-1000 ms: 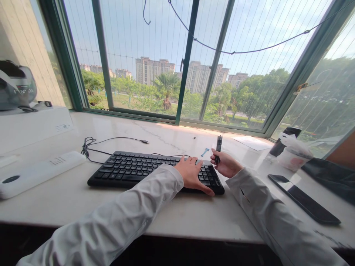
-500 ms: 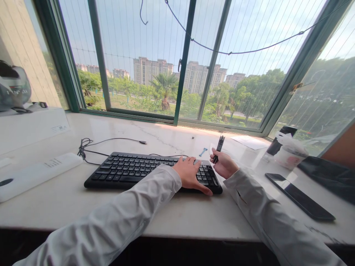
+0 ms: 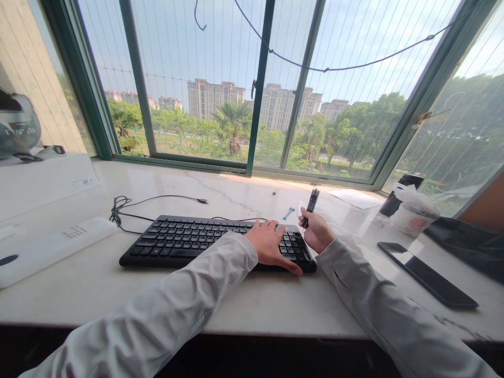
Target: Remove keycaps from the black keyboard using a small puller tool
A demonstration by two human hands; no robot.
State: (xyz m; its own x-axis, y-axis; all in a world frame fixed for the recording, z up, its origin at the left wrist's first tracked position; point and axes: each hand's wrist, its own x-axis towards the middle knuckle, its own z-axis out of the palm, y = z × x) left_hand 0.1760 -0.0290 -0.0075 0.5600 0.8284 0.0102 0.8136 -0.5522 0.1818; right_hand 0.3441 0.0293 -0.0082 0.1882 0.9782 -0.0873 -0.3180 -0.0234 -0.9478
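A black keyboard (image 3: 205, 242) lies on the pale stone counter (image 3: 118, 283) under a wide window. My left hand (image 3: 271, 247) rests flat on the keyboard's right end, fingers stretched over the keys and thumb along the front edge. My right hand (image 3: 317, 233) hovers just beyond the keyboard's right end, fingers closed round a slim black pen-like tool (image 3: 311, 205) that points up and away. A small blue object (image 3: 289, 212) lies on the counter behind the hands.
The keyboard's loose cable (image 3: 157, 202) loops at the back left. A white power strip (image 3: 51, 247) and a white box (image 3: 43, 178) with a helmet (image 3: 18, 128) sit left. A dark phone (image 3: 427, 274), white bag (image 3: 413, 212), dark cylinder (image 3: 401, 194) and paper (image 3: 356, 198) are right.
The view has shifted slightly. My right hand has drawn a little closer to the keyboard's end and tilted the black tool to the right. My left hand stays on the keys.
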